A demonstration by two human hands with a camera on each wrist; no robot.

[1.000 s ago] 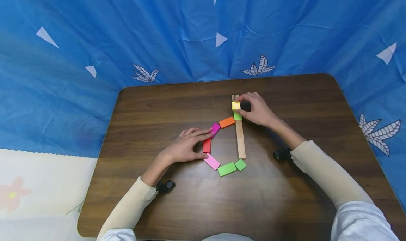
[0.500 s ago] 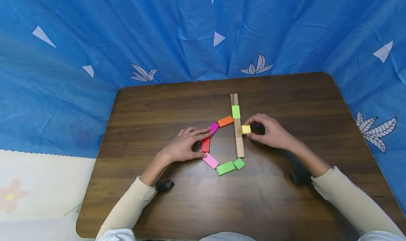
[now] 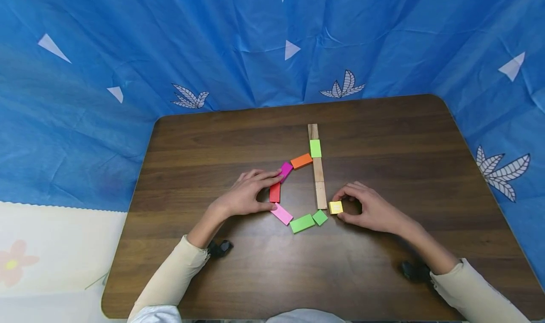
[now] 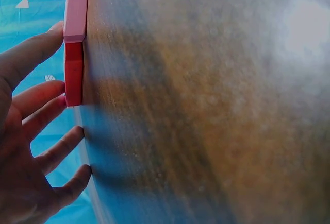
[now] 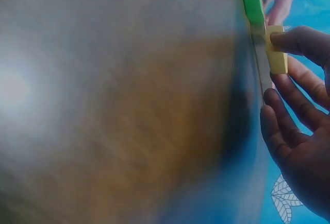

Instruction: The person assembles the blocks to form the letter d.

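Observation:
Between thumb and fingers, my right hand (image 3: 372,209) pinches a small yellow block (image 3: 336,207); the right wrist view shows the yellow block (image 5: 277,51) held just off the row of blocks. It is right of the near end of a straight row of bare wooden blocks (image 3: 320,183), beside a small green block (image 3: 320,217). My left hand (image 3: 244,194) rests spread at the left side of a curve of coloured blocks. Its fingertips are at the magenta block (image 3: 286,170) and red block (image 3: 275,193), its thumb at the pink block (image 3: 282,214).
An orange block (image 3: 301,161) and a longer green block (image 3: 302,223) continue the curve. A light green block (image 3: 315,148) lies in the wooden row. Everything lies on a brown wooden table (image 3: 204,143), with a blue curtain (image 3: 238,44) behind.
My right hand has carried the yellow block from above the far end of the wooden row toward me and to the right, uncovering the light green block. The left hand stays in place.

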